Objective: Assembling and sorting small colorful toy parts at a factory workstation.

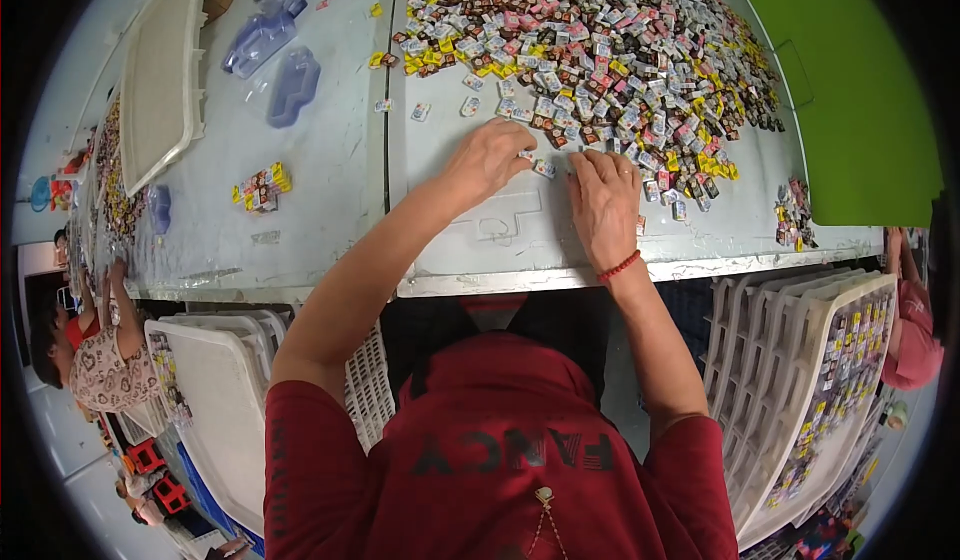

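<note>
A big heap of small wrapped pieces (pixel 600 60), coloured pink, brown, yellow, white and black, covers much of the white table in front of me. My left hand (pixel 488 163) is at the heap's near edge, with thumb and fingers pinched on a small white piece (pixel 525 156). Just beside these fingertips lies a white and blue piece (pixel 544 169). My right hand (pixel 607 200), wearing a red bead bracelet (pixel 619 266), has its fingers bent down against the heap's near edge. What is under its fingertips is hidden.
Clear bluish plastic trays (pixel 294 87) and a cluster of wrapped pieces (pixel 263 188) lie on the left tabletop. A white tray (pixel 165 90) stands farther left. Stacked white crates (pixel 800 380) stand below the table at right, beneath a green panel (pixel 850 100). Other people work at both sides.
</note>
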A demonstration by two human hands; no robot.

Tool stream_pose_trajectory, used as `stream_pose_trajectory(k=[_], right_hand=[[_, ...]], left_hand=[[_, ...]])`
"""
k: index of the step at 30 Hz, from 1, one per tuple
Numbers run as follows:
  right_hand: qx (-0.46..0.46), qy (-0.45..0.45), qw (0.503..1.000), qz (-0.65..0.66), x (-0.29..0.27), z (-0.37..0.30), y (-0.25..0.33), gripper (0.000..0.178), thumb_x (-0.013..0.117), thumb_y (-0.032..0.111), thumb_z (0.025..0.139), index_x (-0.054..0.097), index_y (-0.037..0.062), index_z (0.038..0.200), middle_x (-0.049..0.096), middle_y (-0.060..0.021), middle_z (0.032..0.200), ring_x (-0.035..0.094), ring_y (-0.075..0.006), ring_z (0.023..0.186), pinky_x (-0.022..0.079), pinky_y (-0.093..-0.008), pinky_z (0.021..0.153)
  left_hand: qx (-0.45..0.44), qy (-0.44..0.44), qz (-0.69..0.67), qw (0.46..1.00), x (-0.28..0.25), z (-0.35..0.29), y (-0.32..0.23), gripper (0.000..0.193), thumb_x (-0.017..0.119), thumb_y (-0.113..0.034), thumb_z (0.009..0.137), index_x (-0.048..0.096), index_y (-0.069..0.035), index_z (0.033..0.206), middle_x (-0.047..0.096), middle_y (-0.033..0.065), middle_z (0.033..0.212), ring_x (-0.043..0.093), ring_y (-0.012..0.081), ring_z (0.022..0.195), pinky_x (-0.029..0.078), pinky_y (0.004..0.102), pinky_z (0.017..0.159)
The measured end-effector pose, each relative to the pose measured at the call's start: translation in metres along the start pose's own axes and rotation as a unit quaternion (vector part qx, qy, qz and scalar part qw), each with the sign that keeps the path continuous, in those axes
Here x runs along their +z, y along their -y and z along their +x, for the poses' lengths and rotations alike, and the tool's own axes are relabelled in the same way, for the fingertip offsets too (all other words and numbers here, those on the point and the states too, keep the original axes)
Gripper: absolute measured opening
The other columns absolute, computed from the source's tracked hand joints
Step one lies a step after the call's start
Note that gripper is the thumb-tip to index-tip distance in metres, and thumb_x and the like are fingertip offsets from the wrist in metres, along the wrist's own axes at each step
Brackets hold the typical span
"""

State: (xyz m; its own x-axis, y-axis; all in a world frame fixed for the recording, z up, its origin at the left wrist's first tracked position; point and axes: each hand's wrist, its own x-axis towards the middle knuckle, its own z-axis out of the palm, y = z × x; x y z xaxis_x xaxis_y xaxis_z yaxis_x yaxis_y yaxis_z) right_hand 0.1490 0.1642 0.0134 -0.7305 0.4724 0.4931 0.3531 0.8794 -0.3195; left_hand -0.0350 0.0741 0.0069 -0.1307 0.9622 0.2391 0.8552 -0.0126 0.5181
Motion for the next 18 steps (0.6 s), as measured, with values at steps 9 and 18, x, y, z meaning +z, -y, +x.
stream_pose_trajectory(k=[9, 18], right_hand=[[-0.019, 0.058, 0.997, -0.055, 0.02, 0.036, -0.019, 0.022, 0.065, 0.015, 0.08, 0.065, 0.0088, 0.101, 0.064, -0.0071, 0.09, 0.057, -0.0267, 0.089, 0.04, -0.0402, 0.085], [0.001, 0.046, 0.996, -0.079, 0.009, 0.026, -0.028, 0.022, 0.066, 0.015, 0.078, 0.064, 0.0097, 0.099, 0.063, -0.0083, 0.087, 0.059, -0.0276, 0.084, 0.039, -0.0411, 0.083]], left_hand=[[-0.087, -0.03, -0.03, 0.995, 0.009, -0.005, -0.032, 0.022, 0.072, -0.016, 0.075, 0.064, -0.003, 0.091, 0.062, 0.0128, 0.085, 0.059, 0.0322, 0.083, 0.047, 0.0416, 0.074], [-0.119, -0.053, -0.023, 0.991, 0.018, -0.006, -0.049, 0.025, 0.076, -0.007, 0.068, 0.06, 0.0, 0.087, 0.061, 0.0172, 0.084, 0.059, 0.0371, 0.084, 0.049, 0.0456, 0.074]])
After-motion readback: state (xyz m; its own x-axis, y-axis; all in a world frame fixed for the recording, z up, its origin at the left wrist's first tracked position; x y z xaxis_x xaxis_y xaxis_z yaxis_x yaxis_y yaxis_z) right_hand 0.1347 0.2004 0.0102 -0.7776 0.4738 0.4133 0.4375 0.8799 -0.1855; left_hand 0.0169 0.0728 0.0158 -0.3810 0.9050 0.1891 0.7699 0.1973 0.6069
